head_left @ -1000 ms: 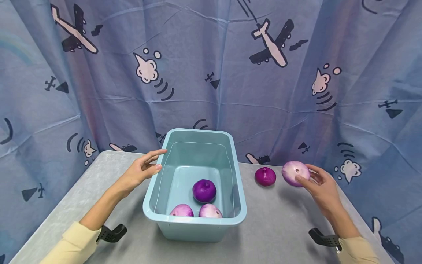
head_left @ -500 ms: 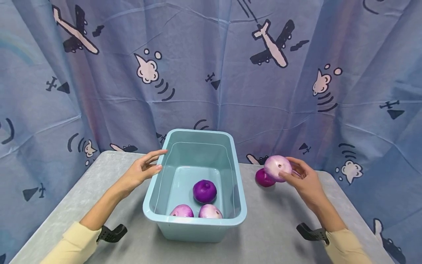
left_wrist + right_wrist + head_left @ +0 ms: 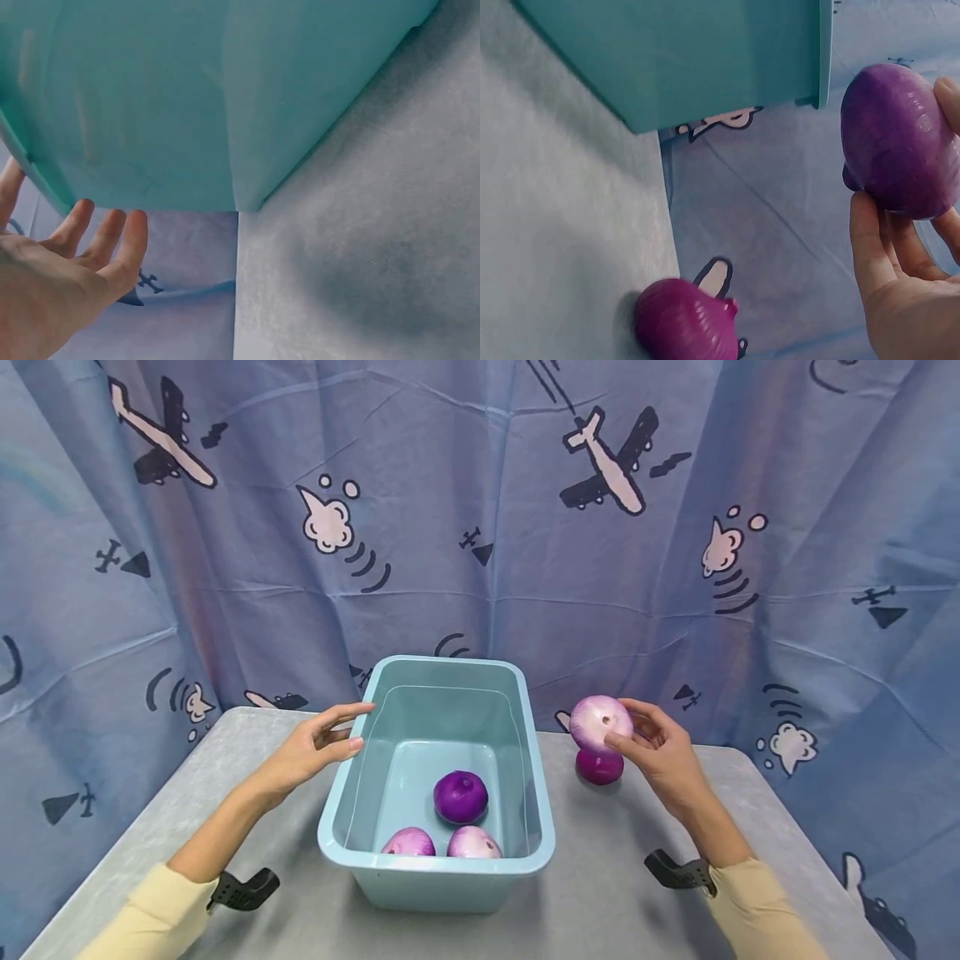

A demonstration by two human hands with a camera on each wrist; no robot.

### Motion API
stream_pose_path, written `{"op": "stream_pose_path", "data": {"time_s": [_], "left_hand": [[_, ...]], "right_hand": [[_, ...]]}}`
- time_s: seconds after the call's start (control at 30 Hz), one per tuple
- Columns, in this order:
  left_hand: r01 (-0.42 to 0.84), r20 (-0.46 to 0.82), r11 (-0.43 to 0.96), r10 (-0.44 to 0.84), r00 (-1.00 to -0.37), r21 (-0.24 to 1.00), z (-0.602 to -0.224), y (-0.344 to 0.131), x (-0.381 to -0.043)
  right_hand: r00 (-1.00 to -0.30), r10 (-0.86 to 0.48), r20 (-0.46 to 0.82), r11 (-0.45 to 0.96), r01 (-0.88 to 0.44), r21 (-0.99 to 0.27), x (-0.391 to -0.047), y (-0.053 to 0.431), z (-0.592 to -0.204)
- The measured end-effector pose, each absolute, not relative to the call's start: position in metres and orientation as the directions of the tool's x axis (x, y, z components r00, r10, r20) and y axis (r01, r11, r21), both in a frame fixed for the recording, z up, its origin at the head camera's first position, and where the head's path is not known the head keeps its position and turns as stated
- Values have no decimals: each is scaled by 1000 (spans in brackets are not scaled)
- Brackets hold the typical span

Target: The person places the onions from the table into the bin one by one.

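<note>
My right hand [image 3: 663, 760] grips a pale purple onion [image 3: 600, 724] between thumb and fingers, up in the air to the right of the blue-green plastic bin [image 3: 538, 793]. In the right wrist view, the held onion [image 3: 900, 139] shows a darker purple side. Below it a magenta onion [image 3: 599, 768] lies on the table, partly covered by the held one in the head view. My left hand [image 3: 307, 752] is at the bin's left rim, fingers extended and spread, fingertips right at the edge. Inside the bin sit a dark purple onion [image 3: 461, 797] and two paler ones [image 3: 474, 842].
The bin stands on a grey table [image 3: 600, 893], left of the magenta onion. A blue curtain [image 3: 420, 527] printed with planes hangs close behind the table and along both sides. The bin's walls rise well above the onions in it.
My right hand has carried the pale onion leftward and slightly up, from beside the magenta onion to above it, nearer the bin. My left hand has stayed at the rim.
</note>
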State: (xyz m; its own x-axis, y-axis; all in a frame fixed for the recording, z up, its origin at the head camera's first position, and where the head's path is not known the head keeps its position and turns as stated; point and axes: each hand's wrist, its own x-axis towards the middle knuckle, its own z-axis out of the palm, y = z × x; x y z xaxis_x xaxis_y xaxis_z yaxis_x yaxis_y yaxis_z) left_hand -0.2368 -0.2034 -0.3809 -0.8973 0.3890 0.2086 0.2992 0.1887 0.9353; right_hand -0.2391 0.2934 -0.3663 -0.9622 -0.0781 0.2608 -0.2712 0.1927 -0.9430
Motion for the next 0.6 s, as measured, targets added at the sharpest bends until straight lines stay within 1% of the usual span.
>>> {"op": "stream_pose_path", "data": {"time_s": [0.27, 0.6], "left_hand": [[294, 198, 191, 403, -894, 937, -380, -204, -236], [314, 230, 167, 389, -892, 935, -380, -201, -239]], "right_hand": [[-947, -121, 299, 134, -314, -940, -243, 282, -357], [-924, -170, 342, 80, -359, -930, -248, 262, -343]]}}
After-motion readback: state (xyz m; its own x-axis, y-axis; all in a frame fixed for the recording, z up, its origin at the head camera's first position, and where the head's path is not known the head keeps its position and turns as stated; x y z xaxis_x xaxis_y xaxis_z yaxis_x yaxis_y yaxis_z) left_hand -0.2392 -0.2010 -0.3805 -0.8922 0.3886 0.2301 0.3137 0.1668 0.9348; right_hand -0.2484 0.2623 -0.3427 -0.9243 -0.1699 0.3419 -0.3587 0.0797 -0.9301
